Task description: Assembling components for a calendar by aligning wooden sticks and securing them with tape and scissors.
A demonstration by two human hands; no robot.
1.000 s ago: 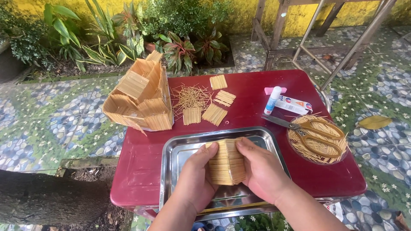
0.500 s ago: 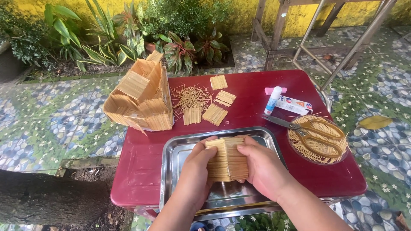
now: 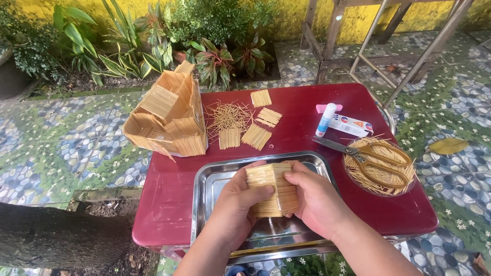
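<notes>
Both hands hold a folded panel of glued toothpicks point(image 3: 271, 186) over a steel tray point(image 3: 217, 176) at the near edge of a red table point(image 3: 169, 189). My left hand point(image 3: 235, 207) grips its left side with the thumb laid across the front. My right hand point(image 3: 314, 202) clasps the right side, fingers on the top edge. The panel bends in the middle, its sticks running upright.
A toothpick house model point(image 3: 166, 117) stands at the table's back left. Loose toothpicks point(image 3: 227, 117) and small flat panels point(image 3: 261, 98) lie in the middle. A glue tube point(image 3: 326, 120) and its box point(image 3: 350, 124) sit right, beside scissors point(image 3: 368, 156) on a bowl of toothpicks point(image 3: 381, 171).
The panel has been lifted slightly and tilted more upright in both hands. My left thumb has slid across its front face.
</notes>
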